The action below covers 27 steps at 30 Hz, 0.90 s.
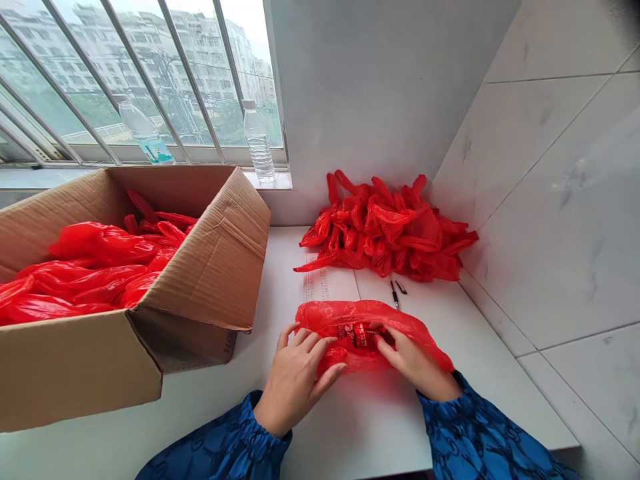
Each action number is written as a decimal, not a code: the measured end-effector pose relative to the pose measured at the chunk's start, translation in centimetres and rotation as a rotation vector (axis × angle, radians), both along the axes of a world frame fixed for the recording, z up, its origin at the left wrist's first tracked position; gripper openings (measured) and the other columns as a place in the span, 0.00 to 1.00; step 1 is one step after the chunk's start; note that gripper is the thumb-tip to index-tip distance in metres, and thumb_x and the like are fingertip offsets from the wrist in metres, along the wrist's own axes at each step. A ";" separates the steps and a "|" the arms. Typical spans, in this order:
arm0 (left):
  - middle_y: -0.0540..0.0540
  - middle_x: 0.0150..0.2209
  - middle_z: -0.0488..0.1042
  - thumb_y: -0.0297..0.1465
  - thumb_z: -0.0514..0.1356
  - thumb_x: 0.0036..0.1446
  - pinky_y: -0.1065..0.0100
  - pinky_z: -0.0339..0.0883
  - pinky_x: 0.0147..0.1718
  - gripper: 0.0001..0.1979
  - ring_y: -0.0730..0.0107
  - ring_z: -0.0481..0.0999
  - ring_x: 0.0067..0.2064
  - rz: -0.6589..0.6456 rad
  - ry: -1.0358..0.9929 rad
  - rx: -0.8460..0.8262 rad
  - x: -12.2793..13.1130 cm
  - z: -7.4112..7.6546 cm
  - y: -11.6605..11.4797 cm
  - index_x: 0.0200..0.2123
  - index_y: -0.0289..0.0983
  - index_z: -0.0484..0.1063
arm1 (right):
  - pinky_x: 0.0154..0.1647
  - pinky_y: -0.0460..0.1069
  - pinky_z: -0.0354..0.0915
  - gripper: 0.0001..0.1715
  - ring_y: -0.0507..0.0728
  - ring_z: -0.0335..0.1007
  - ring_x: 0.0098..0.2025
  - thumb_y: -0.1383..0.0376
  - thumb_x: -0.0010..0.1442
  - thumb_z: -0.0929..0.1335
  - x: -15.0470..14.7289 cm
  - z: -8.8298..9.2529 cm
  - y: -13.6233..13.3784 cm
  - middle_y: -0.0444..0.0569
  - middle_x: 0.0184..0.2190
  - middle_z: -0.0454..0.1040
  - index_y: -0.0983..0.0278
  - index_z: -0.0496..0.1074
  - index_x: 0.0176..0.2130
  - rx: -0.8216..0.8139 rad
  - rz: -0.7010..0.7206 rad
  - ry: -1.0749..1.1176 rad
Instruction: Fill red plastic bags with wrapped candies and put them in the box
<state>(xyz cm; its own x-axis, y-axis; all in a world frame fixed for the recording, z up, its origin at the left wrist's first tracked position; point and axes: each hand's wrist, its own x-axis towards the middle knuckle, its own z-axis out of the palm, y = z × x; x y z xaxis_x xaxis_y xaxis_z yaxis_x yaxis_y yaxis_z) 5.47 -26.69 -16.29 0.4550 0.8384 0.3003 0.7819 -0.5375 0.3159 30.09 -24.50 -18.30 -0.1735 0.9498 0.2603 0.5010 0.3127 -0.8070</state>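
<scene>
A red plastic bag (325, 311) lies sideways on the white table in front of me. Through its thin film shows a packet with dark and gold print (357, 335). My left hand (296, 377) rests on the bag's left end, its fingers stretched out and apart. Reaching into the bag from the right, my right hand (407, 360) has thumb and fingers closed around the packet's right end. The bag's film covers part of that hand and its fingertips.
At the left stands an open cardboard box (205, 257) holding several filled red bags (100, 247). A heap of red plastic bags (385, 227) lies against the wall, partly over a printed sheet (333, 285). A pen (395, 293) lies nearby. Two bottles (259, 143) stand by the barred window.
</scene>
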 end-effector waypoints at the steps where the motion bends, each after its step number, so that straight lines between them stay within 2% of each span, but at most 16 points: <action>1: 0.47 0.42 0.80 0.43 0.56 0.69 0.46 0.54 0.57 0.15 0.55 0.75 0.46 0.022 -0.025 0.000 0.0 0.4 -0.1 0.52 0.43 0.74 | 0.47 0.56 0.76 0.11 0.61 0.78 0.43 0.57 0.67 0.66 -0.3 0.7 -0.2 0.49 0.40 0.79 0.58 0.75 0.44 -0.062 0.024 0.072; 3: 0.46 0.44 0.79 0.40 0.52 0.71 0.48 0.55 0.55 0.15 0.56 0.74 0.47 0.052 -0.094 -0.001 0.1 1.1 -0.3 0.53 0.42 0.73 | 0.44 0.54 0.76 0.12 0.57 0.78 0.39 0.56 0.67 0.67 -1.1 1.8 -0.7 0.47 0.40 0.78 0.58 0.72 0.47 -0.225 0.087 0.329; 6: 0.47 0.44 0.78 0.37 0.48 0.73 0.51 0.56 0.52 0.15 0.58 0.74 0.47 0.065 -0.223 -0.035 0.4 1.7 -0.5 0.54 0.43 0.71 | 0.41 0.52 0.76 0.15 0.54 0.78 0.34 0.56 0.65 0.70 -2.7 2.2 -1.3 0.45 0.40 0.75 0.59 0.70 0.48 -0.396 0.138 0.737; 8: 0.48 0.43 0.78 0.37 0.49 0.72 0.54 0.57 0.50 0.14 0.60 0.74 0.45 0.057 -0.298 -0.098 0.6 1.8 -0.4 0.51 0.42 0.72 | 0.40 0.50 0.76 0.15 0.52 0.77 0.33 0.57 0.63 0.72 -3.8 1.8 -1.4 0.44 0.41 0.74 0.59 0.70 0.48 -0.459 0.146 0.924; 10: 0.48 0.40 0.78 0.38 0.51 0.72 0.57 0.59 0.46 0.12 0.62 0.73 0.42 0.047 -0.367 -0.170 0.9 1.6 -0.1 0.44 0.41 0.72 | 0.39 0.49 0.76 0.16 0.50 0.76 0.32 0.58 0.62 0.72 -4.6 1.4 -1.4 0.43 0.42 0.73 0.59 0.70 0.48 -0.495 0.175 1.019; 12: 0.49 0.36 0.77 0.40 0.52 0.71 0.60 0.60 0.43 0.14 0.63 0.73 0.38 0.052 -0.434 -0.219 1.2 1.2 0.4 0.37 0.40 0.71 | 0.39 0.49 0.76 0.16 0.50 0.76 0.32 0.58 0.62 0.73 -5.1 1.1 -1.2 0.43 0.42 0.72 0.58 0.70 0.49 -0.506 0.226 1.030; 15: 0.50 0.31 0.73 0.40 0.52 0.71 0.62 0.61 0.40 0.16 0.65 0.70 0.34 0.067 -0.498 -0.218 1.4 0.6 1.1 0.32 0.39 0.68 | 0.39 0.50 0.76 0.18 0.50 0.77 0.32 0.56 0.64 0.72 -5.5 0.8 -0.8 0.44 0.43 0.73 0.59 0.70 0.50 -0.504 0.258 0.957; 19: 0.50 0.30 0.71 0.35 0.53 0.71 0.62 0.60 0.41 0.14 0.67 0.68 0.34 0.011 -0.487 -0.133 1.3 0.2 1.6 0.31 0.39 0.66 | 0.37 0.50 0.76 0.19 0.53 0.76 0.33 0.51 0.64 0.71 -5.5 0.5 -0.4 0.45 0.37 0.76 0.61 0.71 0.45 -0.479 0.188 0.884; 23: 0.51 0.29 0.68 0.31 0.52 0.71 0.62 0.59 0.40 0.12 0.67 0.65 0.33 -0.044 -0.443 -0.067 1.1 0.0 1.5 0.31 0.39 0.65 | 0.39 0.49 0.75 0.16 0.53 0.75 0.35 0.52 0.63 0.73 -5.6 0.4 -0.5 0.44 0.33 0.75 0.62 0.72 0.37 -0.368 0.101 0.840; 27: 0.50 0.29 0.66 0.29 0.52 0.70 0.63 0.60 0.37 0.11 0.67 0.64 0.33 -0.081 -0.481 -0.078 1.0 -0.4 1.3 0.31 0.39 0.62 | 0.41 0.49 0.74 0.14 0.53 0.73 0.35 0.54 0.64 0.72 -5.9 0.3 -0.7 0.44 0.32 0.75 0.61 0.72 0.35 -0.305 0.071 0.883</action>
